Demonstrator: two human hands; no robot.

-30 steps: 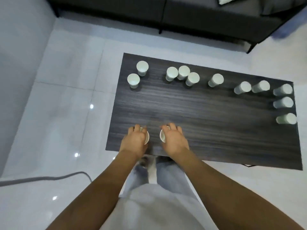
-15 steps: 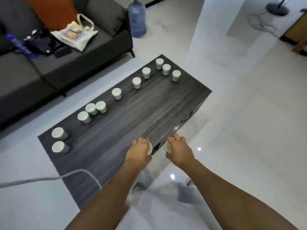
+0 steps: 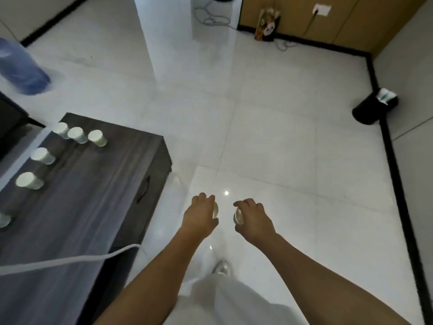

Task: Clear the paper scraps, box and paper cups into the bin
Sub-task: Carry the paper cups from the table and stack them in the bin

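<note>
My left hand grips a white paper cup from above, over the white floor. My right hand grips a second paper cup the same way, a short gap to the right. Both cups are mostly hidden under my fingers. Several more white paper cups stand on the dark wooden table at the left. A black bin with something pale at its rim stands by the wall at the far right.
A white cable runs across the table's near corner. A blue water bottle stands at the far left, a white pillar ahead, a patterned bag by the back wall. White tiled floor lies between me and the bin.
I have turned right, away from the table, with a cup in each hand. The hands were over the table's edge and are now over the floor; the bin has come into view.
</note>
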